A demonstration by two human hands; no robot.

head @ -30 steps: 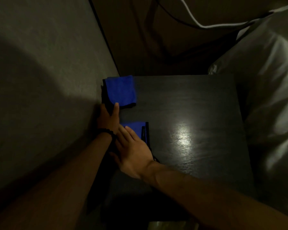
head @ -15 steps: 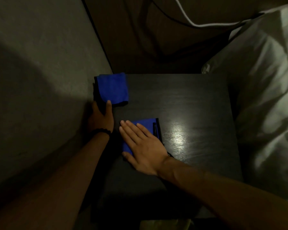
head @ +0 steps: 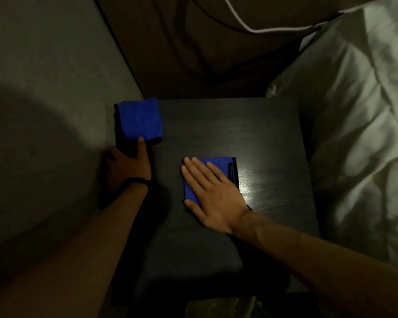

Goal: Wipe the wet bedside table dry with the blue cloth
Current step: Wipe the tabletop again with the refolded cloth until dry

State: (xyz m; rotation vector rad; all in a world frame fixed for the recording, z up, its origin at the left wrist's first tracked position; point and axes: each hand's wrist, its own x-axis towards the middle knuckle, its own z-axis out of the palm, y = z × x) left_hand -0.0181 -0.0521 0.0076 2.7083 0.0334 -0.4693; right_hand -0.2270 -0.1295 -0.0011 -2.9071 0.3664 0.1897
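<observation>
A dark wooden bedside table (head: 257, 138) fills the middle of the view, with a shiny patch right of centre. My right hand (head: 213, 193) lies flat, fingers together, pressing a folded blue cloth (head: 218, 162) onto the tabletop. A second folded blue cloth (head: 139, 119) sits on the table's far left corner. My left hand (head: 126, 166), with a dark bead bracelet at the wrist, rests on the table's left edge, thumb tip touching that second cloth's near edge. Whether its fingers curl over the edge is hidden.
A grey wall (head: 44, 88) runs along the table's left side. White bedding and a pillow (head: 359, 125) press against the right side. A white cable (head: 257, 27) hangs behind the table in the dark gap.
My right hand has slid the blue cloth to the right across the tabletop, toward the shiny patch. My left hand has stayed at the left edge by the other cloth.
</observation>
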